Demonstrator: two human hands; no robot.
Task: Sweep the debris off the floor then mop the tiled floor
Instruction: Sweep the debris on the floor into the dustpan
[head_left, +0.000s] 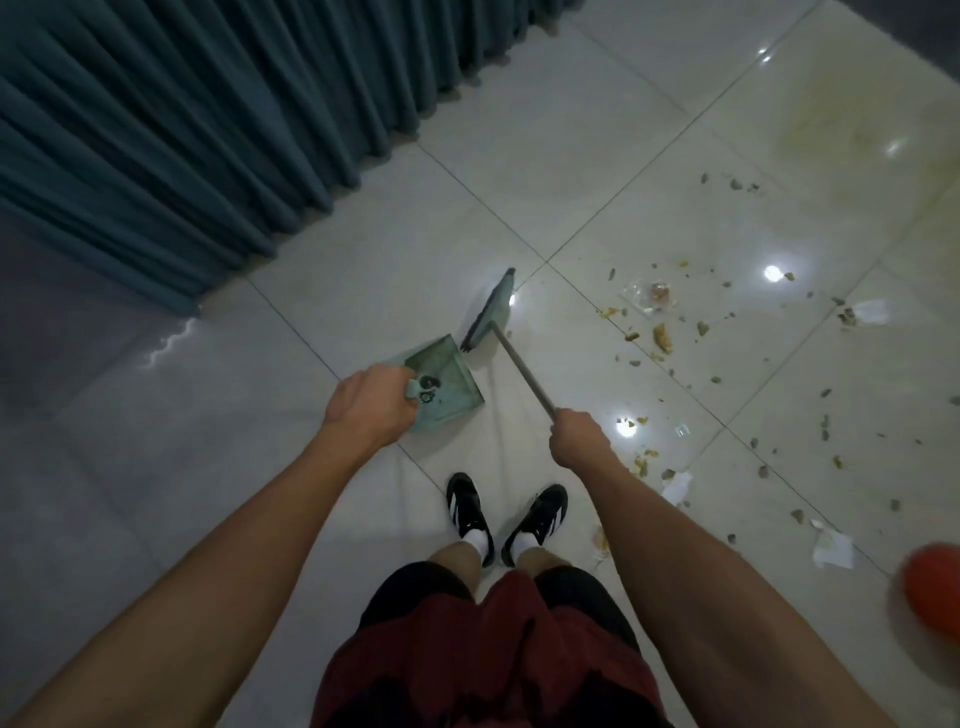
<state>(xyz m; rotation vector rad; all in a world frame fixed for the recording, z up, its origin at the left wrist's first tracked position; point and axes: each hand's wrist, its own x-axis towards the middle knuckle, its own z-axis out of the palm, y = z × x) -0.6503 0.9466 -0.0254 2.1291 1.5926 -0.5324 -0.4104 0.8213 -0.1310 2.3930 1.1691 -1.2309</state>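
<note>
Item: debris (662, 336). Crumbs, yellowish scraps, a clear wrapper and bits of torn white paper lay scattered over the tiled floor (363, 260) to my right, reaching from the far tiles back to a spot beside my right shoe. A faint yellowish stain marked the tile beyond the scatter.

Item: broom (491, 317). Green head with dark bristles, on a thin grey handle. The head lay ahead of me, left of the debris and apart from it, one end just beside the dustpan's open edge. My right hand (579, 436) was curled tight round the near end of the handle.

Item: dustpan (444, 376). Green, flat tray, tilted, its open edge turned toward the broom head. I could not tell whether it touched the floor. My left hand (366, 405) gripped its short handle, fingers wrapped over it, knuckles up.

Item: my feet. Black shoes (467, 512) with white stripes and white socks, side by side on the tiles below both hands. Dark red shorts above them.

Item: curtain (208, 130). Blue-green, pleated, hanging to the floor along the far left, well clear of the debris.

Item: orange-red round object (932, 587). Blurred, at the right edge near my right forearm; I could not tell what it was.
</note>
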